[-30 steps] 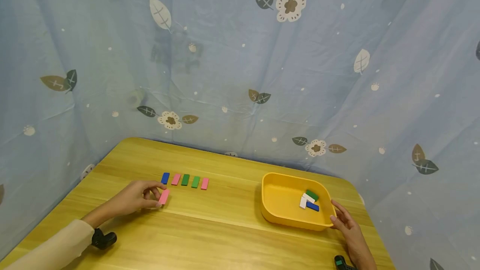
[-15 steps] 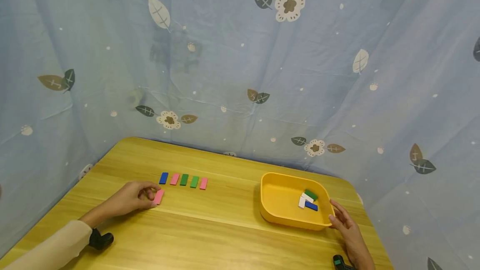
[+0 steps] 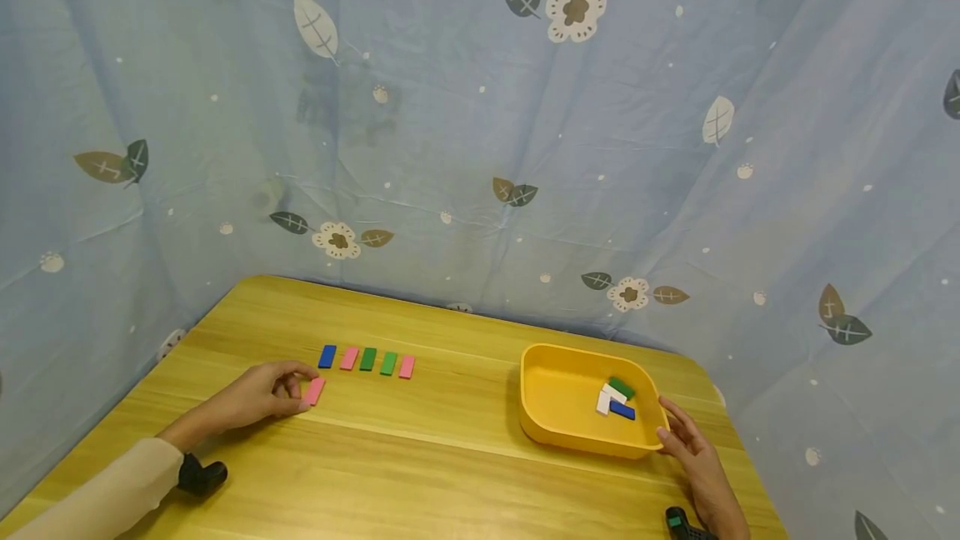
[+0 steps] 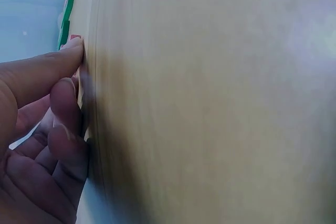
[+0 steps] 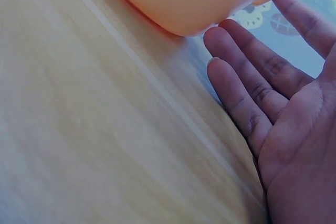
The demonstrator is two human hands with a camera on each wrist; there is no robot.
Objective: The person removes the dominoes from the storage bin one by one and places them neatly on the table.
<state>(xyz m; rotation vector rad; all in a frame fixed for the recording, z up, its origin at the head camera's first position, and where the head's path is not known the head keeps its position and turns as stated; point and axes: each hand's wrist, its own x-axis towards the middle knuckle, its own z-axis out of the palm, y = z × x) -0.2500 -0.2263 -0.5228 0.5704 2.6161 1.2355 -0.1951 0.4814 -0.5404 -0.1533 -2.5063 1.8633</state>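
In the lower left of the head view, our left hand [image 3: 258,394] pinches a pink block [image 3: 315,391] between thumb and fingertips; we cannot tell whether the block touches the table [image 3: 420,457]. Just above it in the frame, we see a slanting row that runs, from left to right, blue block [image 3: 327,357], second pink block [image 3: 349,358], dark green block [image 3: 367,359], light green block [image 3: 388,363] and third pink block [image 3: 407,367], all lying flat with narrow gaps between them.

At the lower right, our right hand [image 3: 701,457] rests its thumb and forefinger against the right end of a yellow tray [image 3: 551,407]; in the right wrist view its other fingers extend nearly straight, loosely spread. Toward the tray's right side we find a green piece [image 3: 621,387], two white pieces [image 3: 603,404] and a blue piece [image 3: 622,411] clustered together.

We wear a cream sleeve [image 3: 112,494] at the lower left, and a pale blue patterned curtain [image 3: 450,132] fills the upper frame.
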